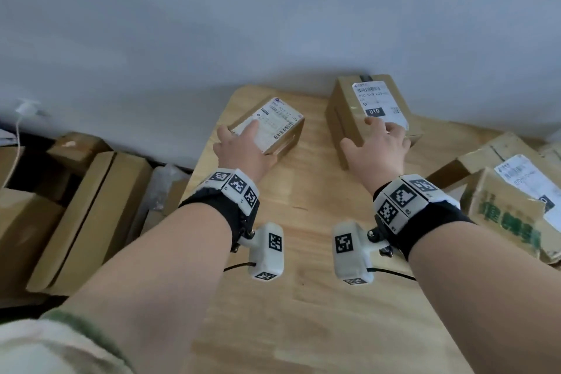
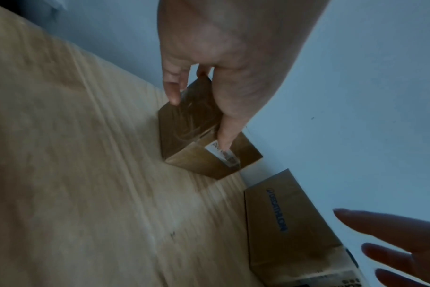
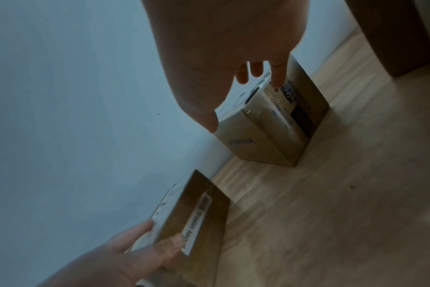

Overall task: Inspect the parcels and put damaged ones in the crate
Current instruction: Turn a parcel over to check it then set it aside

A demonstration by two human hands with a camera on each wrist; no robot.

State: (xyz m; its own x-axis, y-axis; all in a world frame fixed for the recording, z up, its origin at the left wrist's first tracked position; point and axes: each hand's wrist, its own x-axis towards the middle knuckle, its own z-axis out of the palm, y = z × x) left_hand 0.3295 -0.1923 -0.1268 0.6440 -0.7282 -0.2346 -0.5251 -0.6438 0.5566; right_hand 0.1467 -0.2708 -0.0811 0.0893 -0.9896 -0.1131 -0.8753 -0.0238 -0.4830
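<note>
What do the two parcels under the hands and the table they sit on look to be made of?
Small parcel under the left hand: brown cardboard, matte, with a white paper label; glossy strips suggest clear tape. Taller parcel under the right hand: same brown cardboard, white printed label, probably taped seams. Table: light wood with visible grain, likely a smooth sealed finish.

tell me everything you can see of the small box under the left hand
The small box is brown cardboard, low and flat, with a white shipping label covering its top and a printed strip on one side. It lies on the wooden table near the wall. The left hand grips it, fingers on the label, thumb on the side.
</note>
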